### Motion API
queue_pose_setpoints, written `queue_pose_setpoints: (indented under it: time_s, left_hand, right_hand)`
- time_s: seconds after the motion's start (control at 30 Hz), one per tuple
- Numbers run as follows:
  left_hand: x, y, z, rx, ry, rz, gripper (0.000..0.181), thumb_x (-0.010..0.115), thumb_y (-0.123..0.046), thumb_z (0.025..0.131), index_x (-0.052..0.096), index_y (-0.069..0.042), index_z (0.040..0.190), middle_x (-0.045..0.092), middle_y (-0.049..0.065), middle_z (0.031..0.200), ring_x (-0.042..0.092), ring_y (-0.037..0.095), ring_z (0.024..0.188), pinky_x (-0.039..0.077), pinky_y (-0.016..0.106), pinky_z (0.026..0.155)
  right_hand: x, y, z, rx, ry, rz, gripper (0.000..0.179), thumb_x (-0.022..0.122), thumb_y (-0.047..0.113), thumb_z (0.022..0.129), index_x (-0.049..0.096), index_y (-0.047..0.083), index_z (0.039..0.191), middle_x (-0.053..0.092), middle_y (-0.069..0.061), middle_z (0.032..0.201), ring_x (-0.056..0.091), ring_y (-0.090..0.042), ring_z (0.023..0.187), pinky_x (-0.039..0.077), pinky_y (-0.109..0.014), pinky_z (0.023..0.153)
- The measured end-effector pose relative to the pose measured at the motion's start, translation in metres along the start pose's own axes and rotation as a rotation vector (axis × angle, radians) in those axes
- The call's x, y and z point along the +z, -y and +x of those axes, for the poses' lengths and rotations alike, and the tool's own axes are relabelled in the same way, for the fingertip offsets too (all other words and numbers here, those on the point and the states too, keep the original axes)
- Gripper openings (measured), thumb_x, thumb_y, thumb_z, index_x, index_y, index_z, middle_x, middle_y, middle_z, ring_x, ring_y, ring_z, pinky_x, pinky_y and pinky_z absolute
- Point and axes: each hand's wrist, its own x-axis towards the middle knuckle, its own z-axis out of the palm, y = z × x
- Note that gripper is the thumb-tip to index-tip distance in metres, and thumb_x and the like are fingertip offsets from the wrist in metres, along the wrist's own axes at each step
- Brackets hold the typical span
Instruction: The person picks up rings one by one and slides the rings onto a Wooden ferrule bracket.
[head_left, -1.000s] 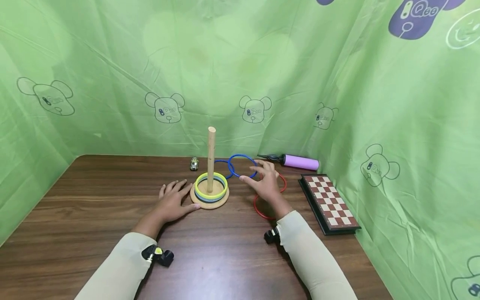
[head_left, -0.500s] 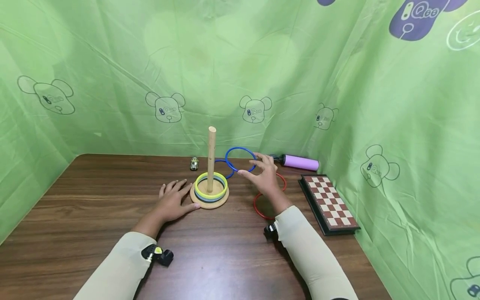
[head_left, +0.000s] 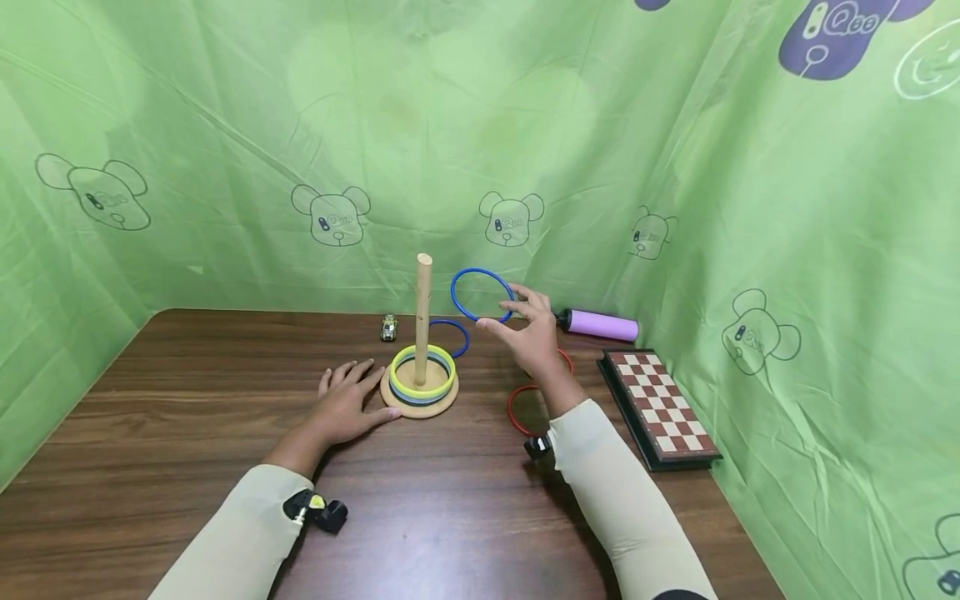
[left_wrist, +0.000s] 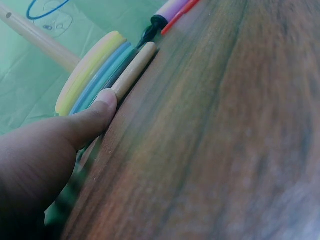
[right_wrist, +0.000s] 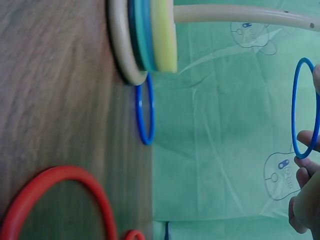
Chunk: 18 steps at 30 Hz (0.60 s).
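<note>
My right hand (head_left: pixel 534 337) pinches a thin blue ring (head_left: pixel 452 292) by its right side, raised above the table in front of the green curtain. In the right wrist view, thumb and fingers close on the edge of that blue ring (right_wrist: pixel 293 110). My left hand (head_left: pixel 341 412) lies at the left of a wooden ring-toss stand, fingers extended, its thumb touching the edge of the round base (head_left: pixel 420 412). A wooden peg (head_left: pixel 423 317) stands upright on the base. Around it lie a yellow ring (head_left: pixel 420 394) on top and blue, green and dark rings below.
Another blue ring (head_left: pixel 467 340) lies behind the stand. Red rings (head_left: pixel 512 408) lie beneath my right forearm. A checkered board box (head_left: pixel 663 408) sits at right, with a purple hand pump (head_left: pixel 602 325) behind. Near the back edge is a toy car (head_left: pixel 387 327).
My right hand has lifted the blue ring up and away from the tabletop, off the other blue ring it overlapped. The left hand and stand have stayed in place.
</note>
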Motion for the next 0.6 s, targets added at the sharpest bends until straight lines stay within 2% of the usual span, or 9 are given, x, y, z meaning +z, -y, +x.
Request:
queue_pose_setpoints:
  time_s: [0.6]
  left_hand:
    - [-0.001, -0.001, 0.000, 0.000, 0.000, 0.003, 0.097, 0.074, -0.072, 0.093, 0.051, -0.010, 0.164, 0.040, 0.025, 0.172, 0.028, 0.055, 0.161, 0.012, 0.084, 0.125]
  right_hand:
    - [-0.006, 0.039, 0.017, 0.047, -0.062, 0.175, 0.046, 0.098, 0.031, 0.084, 0.084, 0.005, 0.118, 0.066, 0.000, 0.154, 0.046, -0.023, 0.149, 0.035, -0.055, 0.127]
